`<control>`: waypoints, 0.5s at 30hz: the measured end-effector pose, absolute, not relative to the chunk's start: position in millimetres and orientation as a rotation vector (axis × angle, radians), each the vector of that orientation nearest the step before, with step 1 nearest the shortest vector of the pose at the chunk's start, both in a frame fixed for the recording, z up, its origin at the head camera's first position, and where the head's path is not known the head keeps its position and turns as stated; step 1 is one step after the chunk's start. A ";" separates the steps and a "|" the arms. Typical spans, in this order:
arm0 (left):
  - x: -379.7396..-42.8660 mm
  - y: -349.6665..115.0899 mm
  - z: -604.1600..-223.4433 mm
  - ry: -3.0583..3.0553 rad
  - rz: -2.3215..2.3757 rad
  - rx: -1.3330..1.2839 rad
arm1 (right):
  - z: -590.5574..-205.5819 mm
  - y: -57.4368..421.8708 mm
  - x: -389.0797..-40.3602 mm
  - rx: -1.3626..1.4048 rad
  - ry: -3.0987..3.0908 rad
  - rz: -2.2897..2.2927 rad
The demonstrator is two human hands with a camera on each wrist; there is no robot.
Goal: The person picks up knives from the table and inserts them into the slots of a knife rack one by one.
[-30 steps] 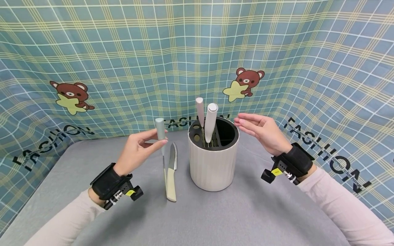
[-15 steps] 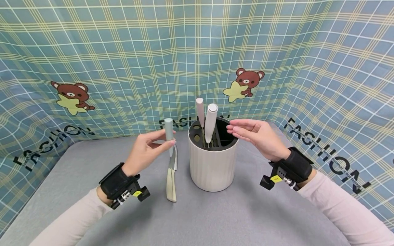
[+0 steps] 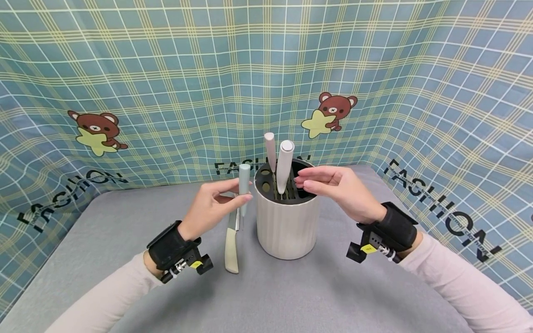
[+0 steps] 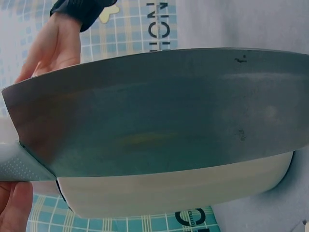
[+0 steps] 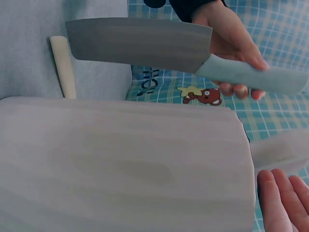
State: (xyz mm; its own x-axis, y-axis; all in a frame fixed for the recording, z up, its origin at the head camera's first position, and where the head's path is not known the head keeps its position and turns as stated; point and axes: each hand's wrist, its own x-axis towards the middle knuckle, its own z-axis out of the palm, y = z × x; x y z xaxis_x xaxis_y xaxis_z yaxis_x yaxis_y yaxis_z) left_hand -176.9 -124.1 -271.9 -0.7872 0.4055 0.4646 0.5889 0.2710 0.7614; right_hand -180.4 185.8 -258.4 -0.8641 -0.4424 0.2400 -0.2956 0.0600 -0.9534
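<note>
My left hand (image 3: pixel 212 206) pinches the pale blue-green handle of a cleaver (image 5: pixel 140 43), which hangs blade down just left of a white ribbed knife holder (image 3: pixel 287 231). Its broad steel blade crosses the left wrist view in front of the holder. My right hand (image 3: pixel 339 189) reaches over the holder's right rim with fingers extended and nothing held, fingertips above the black slotted top. Two knives stand in the holder: a white-handled knife (image 3: pixel 285 164) and a pinkish-handled knife (image 3: pixel 270 150) behind it. Their blades are mostly hidden inside.
A cream-handled knife (image 3: pixel 231 252) lies on the grey cloth table (image 3: pixel 283 296) left of the holder, its blade partly covered by the cleaver and left hand. A plaid curtain (image 3: pixel 233 69) with bear prints stands behind and along the sides.
My left hand has carried the cleaver rightward, from beyond the lying knife to beside the holder. My right hand has moved left and slightly down, from outside the rim to over the top.
</note>
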 end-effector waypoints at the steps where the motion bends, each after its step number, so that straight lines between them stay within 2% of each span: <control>1: -176.6 -122.8 -272.0 -2.354 -1.536 -0.942 | -257.9 184.4 -179.7 -0.772 2.197 -1.925; 15: -173.2 -103.9 -271.9 -2.365 -1.570 -1.012 | -252.4 168.6 -172.9 -0.813 2.159 -1.877</control>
State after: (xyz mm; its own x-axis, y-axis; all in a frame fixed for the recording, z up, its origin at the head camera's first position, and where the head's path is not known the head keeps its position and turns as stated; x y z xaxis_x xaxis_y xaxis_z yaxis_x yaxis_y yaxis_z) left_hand -173.2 -103.9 -271.9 -0.7674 0.4581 0.4486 0.5913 0.2351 0.7714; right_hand -172.9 168.6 -252.4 -0.8377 -0.4992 0.2217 -0.2888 0.0603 -0.9555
